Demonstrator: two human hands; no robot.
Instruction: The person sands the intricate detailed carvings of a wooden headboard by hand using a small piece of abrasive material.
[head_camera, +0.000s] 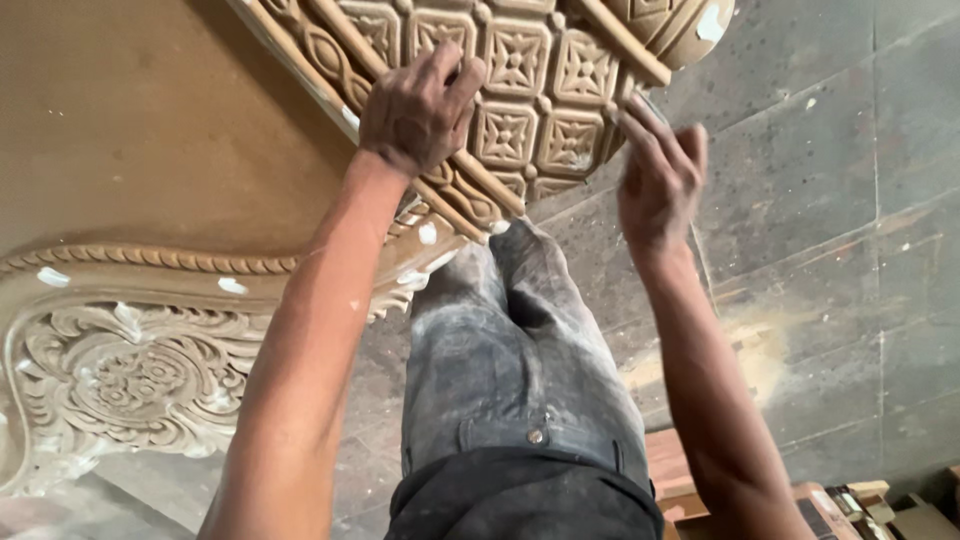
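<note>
Head view: left hand (420, 105) presses spread fingers flat, steadying the brown carved wooden panel (520, 90); right hand (658, 180), blurred at its edge, fingers half-curled, grip unclear.

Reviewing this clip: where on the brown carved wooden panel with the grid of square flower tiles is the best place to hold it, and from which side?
Probably its right edge, reached from the open floor side. The brown carved wooden panel is broad and relief-covered; the left hand only presses flat on its face, while the right hand sits at that free rim, where fingers can wrap around.
</note>
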